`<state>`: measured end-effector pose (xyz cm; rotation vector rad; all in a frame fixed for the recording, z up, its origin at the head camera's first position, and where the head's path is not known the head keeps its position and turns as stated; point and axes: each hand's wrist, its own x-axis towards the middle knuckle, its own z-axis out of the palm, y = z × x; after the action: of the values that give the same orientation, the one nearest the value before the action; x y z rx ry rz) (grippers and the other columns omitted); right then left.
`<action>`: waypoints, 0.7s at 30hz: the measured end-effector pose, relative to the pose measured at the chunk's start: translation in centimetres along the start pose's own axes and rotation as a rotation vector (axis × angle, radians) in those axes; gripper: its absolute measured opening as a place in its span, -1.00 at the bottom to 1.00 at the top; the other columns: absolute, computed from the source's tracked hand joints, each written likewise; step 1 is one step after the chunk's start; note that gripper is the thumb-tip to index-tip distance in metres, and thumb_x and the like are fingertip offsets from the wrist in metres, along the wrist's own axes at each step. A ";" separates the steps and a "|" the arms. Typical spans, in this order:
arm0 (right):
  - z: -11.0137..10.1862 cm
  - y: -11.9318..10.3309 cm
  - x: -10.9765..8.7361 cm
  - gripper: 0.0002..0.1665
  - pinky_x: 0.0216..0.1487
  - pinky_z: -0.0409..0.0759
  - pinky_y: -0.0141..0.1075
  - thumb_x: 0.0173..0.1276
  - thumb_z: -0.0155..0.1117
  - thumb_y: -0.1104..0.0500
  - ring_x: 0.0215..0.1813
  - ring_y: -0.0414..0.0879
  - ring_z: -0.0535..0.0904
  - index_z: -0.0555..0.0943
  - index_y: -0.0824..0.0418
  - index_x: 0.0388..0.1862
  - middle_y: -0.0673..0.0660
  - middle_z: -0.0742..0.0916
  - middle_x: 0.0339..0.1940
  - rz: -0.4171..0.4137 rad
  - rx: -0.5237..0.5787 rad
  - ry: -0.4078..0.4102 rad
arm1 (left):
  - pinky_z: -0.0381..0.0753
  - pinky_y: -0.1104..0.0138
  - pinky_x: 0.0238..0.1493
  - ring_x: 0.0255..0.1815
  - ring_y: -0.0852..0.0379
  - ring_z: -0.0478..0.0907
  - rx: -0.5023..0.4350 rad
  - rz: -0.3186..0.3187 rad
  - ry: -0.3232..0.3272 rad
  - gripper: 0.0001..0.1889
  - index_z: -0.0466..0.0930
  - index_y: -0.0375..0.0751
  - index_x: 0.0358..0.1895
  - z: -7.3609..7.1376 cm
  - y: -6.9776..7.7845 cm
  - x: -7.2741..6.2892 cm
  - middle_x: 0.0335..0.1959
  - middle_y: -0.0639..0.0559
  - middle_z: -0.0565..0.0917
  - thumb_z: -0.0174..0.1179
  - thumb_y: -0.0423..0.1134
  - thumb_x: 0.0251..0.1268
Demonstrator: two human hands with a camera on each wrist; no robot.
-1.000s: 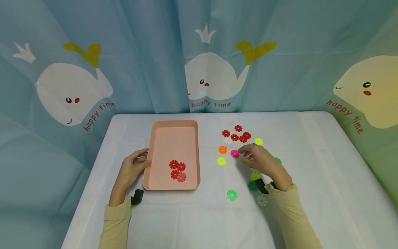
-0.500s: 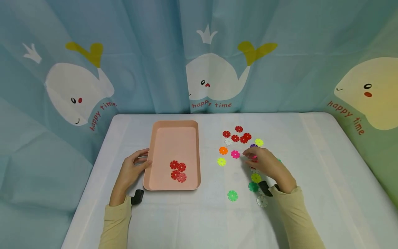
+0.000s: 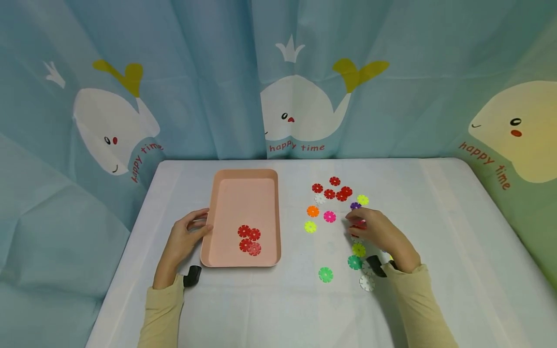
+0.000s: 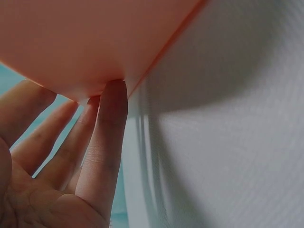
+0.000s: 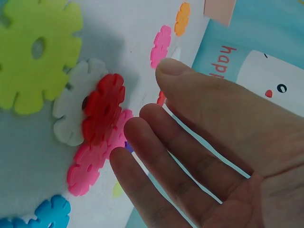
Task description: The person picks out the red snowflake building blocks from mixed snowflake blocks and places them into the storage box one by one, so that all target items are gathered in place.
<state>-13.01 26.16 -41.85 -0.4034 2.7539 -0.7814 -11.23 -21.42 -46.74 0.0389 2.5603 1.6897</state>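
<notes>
My left hand [image 3: 183, 238] holds the left rim of a pink tray [image 3: 278, 217]. In the left wrist view its thumb laps over the rim and its fingers [image 4: 111, 123] touch the outer wall. Several red flower-shaped plastic discs [image 3: 244, 231] lie together near the tray's front right. Right of the tray, my right hand [image 3: 380, 232] hovers over scattered discs, thumb and fingers apart with nothing between them. Nearest to its fingertips in the right wrist view is a red disc [image 5: 104, 109], overlapping a white disc [image 5: 66, 123] and pink discs [image 5: 88, 166].
More red discs [image 3: 329, 194] are grouped toward the back. Around them lie an orange disc [image 3: 313, 211], a pink disc [image 3: 329, 217], a yellow disc [image 3: 310, 227] and a green disc [image 3: 326, 274]. A blue whale-print curtain [image 3: 209, 96] hangs behind the white table [image 3: 270, 309].
My right hand has moved right and slightly toward the front, away from the pink disc, uncovering a purple disc. The left hand has stayed at the tray.
</notes>
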 end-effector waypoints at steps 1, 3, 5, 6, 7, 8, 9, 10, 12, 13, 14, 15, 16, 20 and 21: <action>0.0 0.0 -0.1 -0.56 0.01 0.67 0.00 0.19 0.49 0.30 0.01 0.18 0.67 0.64 0.42 0.04 0.29 0.74 -0.06 0.001 -0.001 0.000 | 0.48 0.61 -0.03 0.19 -0.20 0.56 -0.004 -0.001 0.001 -0.44 0.42 -0.30 0.38 0.0 0.0 0.0 0.31 -0.27 0.51 0.29 -0.28 0.35; -0.1 0.1 -0.2 -0.54 0.01 0.67 0.00 0.19 0.50 0.29 0.01 0.18 0.67 0.63 0.42 0.05 0.29 0.74 -0.06 0.013 0.007 -0.004 | 0.49 0.60 -0.02 0.19 -0.20 0.56 -0.005 0.003 -0.001 -0.44 0.41 -0.31 0.38 0.0 -0.1 0.0 0.31 -0.27 0.51 0.29 -0.27 0.35; -0.1 0.1 -0.3 -0.52 0.02 0.67 0.00 0.18 0.51 0.28 0.02 0.18 0.66 0.62 0.43 0.06 0.29 0.74 -0.05 0.031 0.020 -0.008 | 0.49 0.60 -0.02 0.19 -0.20 0.56 -0.005 0.006 0.000 -0.44 0.41 -0.31 0.38 0.0 -0.1 0.0 0.31 -0.27 0.50 0.29 -0.26 0.36; -0.1 0.1 -0.3 -0.50 0.02 0.67 0.00 0.17 0.51 0.27 0.02 0.18 0.66 0.62 0.42 0.07 0.29 0.74 -0.04 0.042 0.027 -0.011 | 0.49 0.60 -0.02 0.19 -0.21 0.56 -0.004 0.008 -0.001 -0.44 0.41 -0.31 0.38 0.0 -0.1 -0.1 0.31 -0.27 0.50 0.29 -0.26 0.36; -0.1 0.1 -0.4 -0.49 0.02 0.67 -0.01 0.16 0.52 0.27 0.03 0.18 0.66 0.62 0.41 0.08 0.28 0.73 -0.04 0.057 0.034 -0.013 | 0.49 0.60 -0.02 0.19 -0.21 0.56 -0.006 0.008 0.001 -0.44 0.41 -0.31 0.38 0.0 0.0 0.0 0.31 -0.27 0.51 0.29 -0.26 0.35; -0.1 0.1 -0.4 -0.48 0.02 0.67 -0.01 0.16 0.53 0.26 0.03 0.18 0.66 0.61 0.41 0.09 0.27 0.73 -0.04 0.069 0.041 -0.015 | 0.48 0.60 -0.02 0.19 -0.21 0.56 -0.007 0.007 0.000 -0.44 0.41 -0.31 0.38 0.0 0.1 0.0 0.31 -0.27 0.51 0.30 -0.27 0.35; 0.0 0.2 -0.4 -0.47 0.02 0.67 -0.01 0.15 0.53 0.26 0.03 0.17 0.66 0.62 0.40 0.09 0.27 0.74 -0.04 0.077 0.045 -0.017 | 0.48 0.60 -0.02 0.19 -0.20 0.56 -0.008 0.005 0.001 -0.44 0.42 -0.30 0.38 0.0 0.1 0.0 0.31 -0.27 0.51 0.30 -0.27 0.35; 0.0 0.2 -0.4 -0.47 0.02 0.67 -0.02 0.14 0.54 0.27 0.02 0.17 0.66 0.62 0.40 0.09 0.27 0.74 -0.04 0.082 0.050 -0.018 | 0.48 0.60 -0.02 0.19 -0.20 0.56 -0.008 0.003 0.002 -0.44 0.42 -0.30 0.38 0.0 0.1 0.0 0.31 -0.26 0.51 0.30 -0.27 0.35; 0.1 0.4 -0.4 -0.48 0.01 0.68 -0.02 0.13 0.54 0.28 0.02 0.16 0.66 0.62 0.39 0.08 0.26 0.74 -0.05 0.090 0.061 -0.020 | 0.48 0.60 -0.02 0.19 -0.21 0.56 0.002 0.005 0.002 -0.44 0.41 -0.31 0.38 -0.1 0.2 -0.1 0.31 -0.28 0.51 0.29 -0.26 0.35; 0.2 0.5 -0.4 -0.48 0.01 0.68 -0.03 0.13 0.54 0.29 0.01 0.16 0.66 0.62 0.39 0.08 0.25 0.74 -0.06 0.092 0.063 -0.020 | 0.48 0.60 -0.02 0.19 -0.21 0.56 0.005 0.004 0.003 -0.44 0.41 -0.31 0.38 -0.1 0.2 -0.1 0.31 -0.28 0.51 0.29 -0.26 0.36; 0.3 0.5 -0.4 -0.48 0.01 0.68 -0.02 0.12 0.54 0.30 0.00 0.16 0.66 0.62 0.40 0.07 0.25 0.73 -0.06 0.089 0.064 -0.020 | 0.48 0.60 -0.02 0.19 -0.22 0.56 0.007 0.003 0.004 -0.44 0.41 -0.31 0.38 -0.1 0.2 -0.1 0.31 -0.28 0.51 0.29 -0.26 0.36; 0.3 0.6 -0.3 -0.48 0.01 0.68 -0.02 0.12 0.55 0.30 0.00 0.15 0.66 0.62 0.40 0.07 0.25 0.73 -0.06 0.089 0.065 -0.019 | 0.48 0.60 -0.01 0.19 -0.22 0.56 0.010 0.005 0.005 -0.44 0.41 -0.32 0.38 -0.1 0.2 -0.2 0.31 -0.29 0.51 0.29 -0.26 0.36; 0.4 0.7 -0.3 -0.47 0.01 0.68 -0.02 0.11 0.55 0.31 -0.01 0.15 0.65 0.62 0.40 0.07 0.25 0.73 -0.07 0.089 0.063 -0.017 | 0.48 0.60 -0.01 0.19 -0.23 0.56 0.011 0.006 0.004 -0.44 0.40 -0.33 0.38 -0.2 0.2 -0.2 0.31 -0.30 0.50 0.28 -0.26 0.37; 0.5 0.9 -0.1 -0.48 0.01 0.68 -0.02 0.09 0.55 0.33 -0.04 0.13 0.65 0.62 0.40 0.06 0.24 0.73 -0.09 0.075 0.042 -0.013 | 0.48 0.59 0.00 0.18 -0.23 0.56 -0.004 0.006 0.001 -0.45 0.41 -0.33 0.37 -0.2 0.3 -0.2 0.31 -0.30 0.50 0.28 -0.27 0.36; 0.5 0.9 0.0 -0.49 0.01 0.68 -0.02 0.10 0.55 0.34 -0.04 0.12 0.66 0.62 0.41 0.05 0.23 0.73 -0.10 0.068 0.036 -0.013 | 0.48 0.59 0.00 0.18 -0.23 0.56 -0.004 0.007 0.000 -0.45 0.41 -0.34 0.37 -0.2 0.3 -0.1 0.31 -0.30 0.50 0.28 -0.27 0.36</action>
<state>-13.04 26.73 -42.73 -0.3042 2.7223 -0.8071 -11.12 -21.49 -46.42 0.0479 2.5604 1.6968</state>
